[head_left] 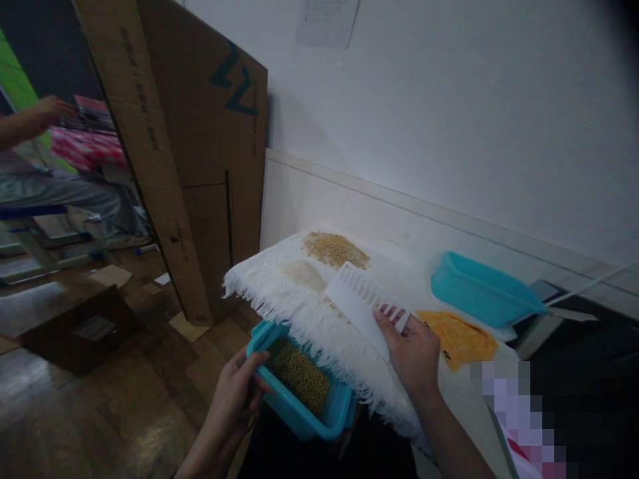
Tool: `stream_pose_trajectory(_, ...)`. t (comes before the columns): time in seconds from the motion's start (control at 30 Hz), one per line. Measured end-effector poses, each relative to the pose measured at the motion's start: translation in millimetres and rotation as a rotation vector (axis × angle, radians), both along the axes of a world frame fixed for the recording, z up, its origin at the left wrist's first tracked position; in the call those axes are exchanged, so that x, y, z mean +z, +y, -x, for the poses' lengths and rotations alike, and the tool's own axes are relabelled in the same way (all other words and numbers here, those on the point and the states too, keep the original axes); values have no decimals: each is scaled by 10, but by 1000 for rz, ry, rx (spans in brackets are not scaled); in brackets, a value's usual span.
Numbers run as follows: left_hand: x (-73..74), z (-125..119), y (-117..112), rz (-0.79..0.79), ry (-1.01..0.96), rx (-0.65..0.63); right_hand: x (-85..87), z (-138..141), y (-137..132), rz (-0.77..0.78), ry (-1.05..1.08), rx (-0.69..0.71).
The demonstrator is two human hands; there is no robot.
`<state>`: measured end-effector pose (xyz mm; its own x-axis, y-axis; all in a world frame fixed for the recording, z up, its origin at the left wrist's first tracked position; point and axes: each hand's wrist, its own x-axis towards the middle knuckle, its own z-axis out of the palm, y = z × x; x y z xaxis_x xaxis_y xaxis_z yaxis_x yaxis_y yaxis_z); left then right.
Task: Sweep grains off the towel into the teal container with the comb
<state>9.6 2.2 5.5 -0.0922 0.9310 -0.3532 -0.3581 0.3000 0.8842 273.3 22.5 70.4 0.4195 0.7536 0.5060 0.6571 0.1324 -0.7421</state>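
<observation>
My left hand grips the near rim of a turquoise plastic tray that holds greenish beans, kept just under the fringed edge of a white cloth. My right hand is closed on a white comb-edged plastic scraper, whose flat blade rests on the cloth. Beyond the scraper lie a pile of pale rice and a pile of tan grains.
A second turquoise tray stands at the right on the cloth, with an orange-yellow patch in front of it. Tall cardboard boxes lean at the left. Another person's arm shows far left. The floor is wooden.
</observation>
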Motion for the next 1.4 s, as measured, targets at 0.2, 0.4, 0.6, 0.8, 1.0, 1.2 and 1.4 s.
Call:
stream_pose_trajectory(0.2,5,-1,3,11,-3,-1,-47,2,-20,10,15,-27)
stream_pose_trajectory(0.4,-11,-3,-5,15,7,3,-49,11,-38,24,55,23)
stream_pose_trajectory(0.6,-18,6,0,19,27,-1,-30,30,-43,38,97,54)
stream_pose_trajectory(0.8,-39,20,-3,4,9,-21,-12,66,-84,61,139,77)
stream_pose_trajectory(1.0,-12,9,-25,7,-3,5,25,127,-140,59,150,113)
stream_pose_trajectory(1.2,4,1,-1,19,12,-2,-20,113,-174,80,183,129)
stream_pose_trajectory(1.4,-49,14,5,-4,4,-7,-47,109,-155,66,171,116)
